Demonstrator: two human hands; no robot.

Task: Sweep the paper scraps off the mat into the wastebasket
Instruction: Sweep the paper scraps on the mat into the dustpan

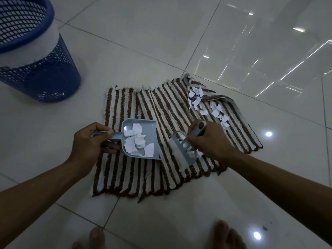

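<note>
A brown-and-white striped mat (167, 108) lies on the tiled floor. My left hand (89, 141) grips the handle of a small grey dustpan (154, 123) that rests on the mat and holds several white paper scraps (138, 141). My right hand (210, 139) grips a small grey hand brush (181, 151), its bristles down on the mat just right of the pan, with a few scraps beside it. More paper scraps (206, 105) lie along the mat's far right part, near a folded corner. The blue mesh wastebasket (41, 69) stands at the far left, off the mat.
Glossy white floor tiles (161, 42) surround the mat, with light reflections at the right. My bare toes (226, 234) show at the bottom edge. The mat's far right corner (215, 97) is folded over.
</note>
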